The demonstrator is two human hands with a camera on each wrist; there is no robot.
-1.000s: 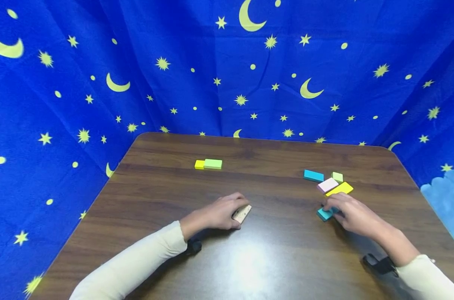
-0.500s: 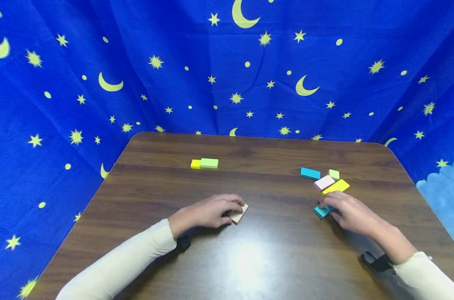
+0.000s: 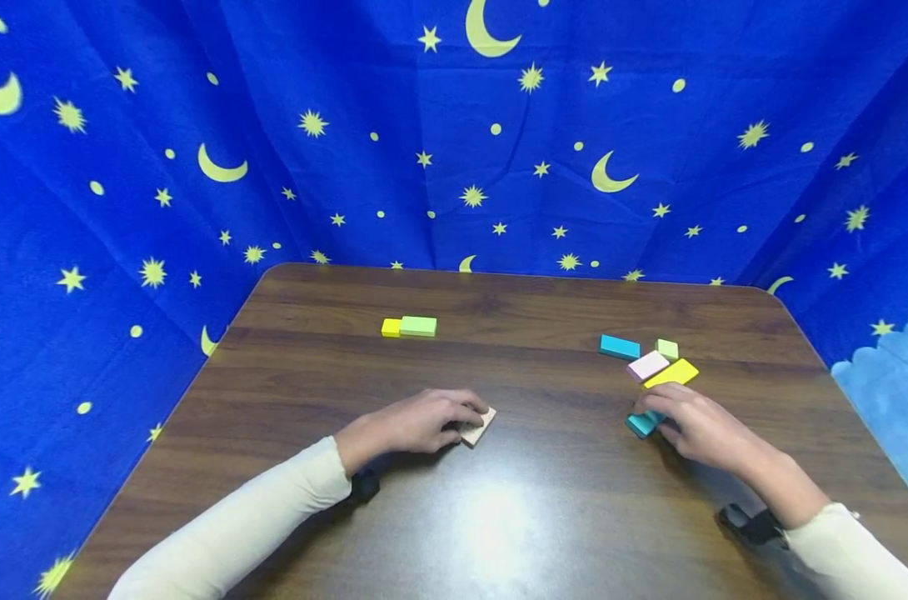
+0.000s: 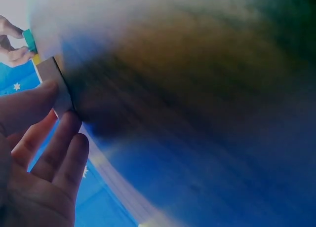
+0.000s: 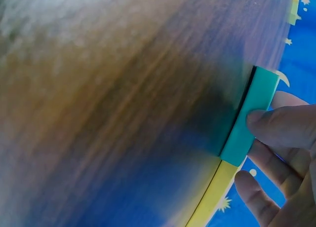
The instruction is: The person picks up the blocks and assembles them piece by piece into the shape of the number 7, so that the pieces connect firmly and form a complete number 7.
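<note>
My left hand [image 3: 420, 422] pinches a pale wooden block [image 3: 478, 427] lying flat near the middle of the table. In the left wrist view, the thumb lies on one side of this block [image 4: 55, 79] and fingertips touch its other end. Farther right, my right hand [image 3: 700, 423] holds a teal block [image 3: 641, 423] on the tabletop, partly covering it. The right wrist view has the thumb against the teal block [image 5: 252, 118], with fingers behind it. A long yellow block [image 3: 675, 373] lies just beyond the right fingertips.
Beside the yellow block lie a pink block [image 3: 648, 366], a blue block [image 3: 620, 347] and a small light green block [image 3: 667, 348]. Toward the back left, a small yellow block [image 3: 391, 327] touches a light green block [image 3: 419, 326]. Blue star-patterned cloth [image 3: 394, 179] surrounds the brown wooden table [image 3: 304, 367].
My left hand has shifted slightly left on the pale wooden block, its fingers now lying over the top. The right hand and teal block have barely moved. The head view has turned slightly.
</note>
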